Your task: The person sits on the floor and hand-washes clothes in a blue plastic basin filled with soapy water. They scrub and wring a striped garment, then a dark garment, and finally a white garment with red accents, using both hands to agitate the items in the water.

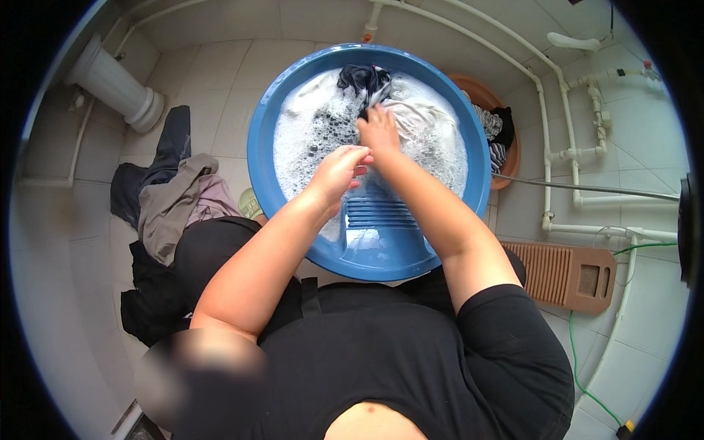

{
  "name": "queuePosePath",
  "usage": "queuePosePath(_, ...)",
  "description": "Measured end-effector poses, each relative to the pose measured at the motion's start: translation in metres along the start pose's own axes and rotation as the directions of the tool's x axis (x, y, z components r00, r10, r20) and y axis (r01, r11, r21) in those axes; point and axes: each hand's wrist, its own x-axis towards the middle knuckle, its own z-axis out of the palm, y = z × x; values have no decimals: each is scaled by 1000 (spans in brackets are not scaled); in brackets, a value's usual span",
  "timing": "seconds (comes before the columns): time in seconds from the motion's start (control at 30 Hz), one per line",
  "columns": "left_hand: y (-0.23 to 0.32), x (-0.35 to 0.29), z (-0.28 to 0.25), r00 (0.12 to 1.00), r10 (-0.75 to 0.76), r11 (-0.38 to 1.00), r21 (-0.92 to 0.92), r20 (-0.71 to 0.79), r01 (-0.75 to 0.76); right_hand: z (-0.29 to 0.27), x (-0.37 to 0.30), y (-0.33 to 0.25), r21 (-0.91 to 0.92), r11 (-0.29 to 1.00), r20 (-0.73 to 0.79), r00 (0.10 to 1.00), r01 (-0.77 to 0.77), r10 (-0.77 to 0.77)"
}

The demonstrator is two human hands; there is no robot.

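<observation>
A round blue washtub (259, 139) full of foamy water stands in front of me, with a ridged washboard (378, 214) moulded into its near side. My right hand (379, 132) reaches over the suds with its fingers apart, at the edge of a dark wet garment (361, 79) and a pale cloth (422, 119). Whether its fingertips touch the fabric I cannot tell. Just left of the right wrist, above the foam, my left hand (339, 174) is closed with its fingers curled. Nothing shows in it.
Dark, grey-brown and pinkish clothes (172, 194) lie piled on the tiled floor at left. An orange-brown basin (511, 170) with striped and black clothes sits behind the tub's right side. A brown washboard (565, 276) lies at right, near white pipes (546, 158) and a green cord (576, 359).
</observation>
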Motion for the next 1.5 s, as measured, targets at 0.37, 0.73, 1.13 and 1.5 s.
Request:
queuePosePath(0.37,-23,26,-7,949,119,992,79,-291,-101,-117,-44,15,985,-102,145,989,-140,35)
queuePosePath(0.73,-30,45,-17,681,654,726,527,-330,-442,-319,-37,-5,796,-587,-384,873,147,-302)
queuePosePath(1.13,8,0,-30,934,356,756,-592,12,-280,-163,-53,80,957,197,132,924,-212,358)
queuePosePath(1.5,-46,51,-45,818,103,985,-55,-566,-162,-61,-47,-21,264,945,55,975,194,-216)
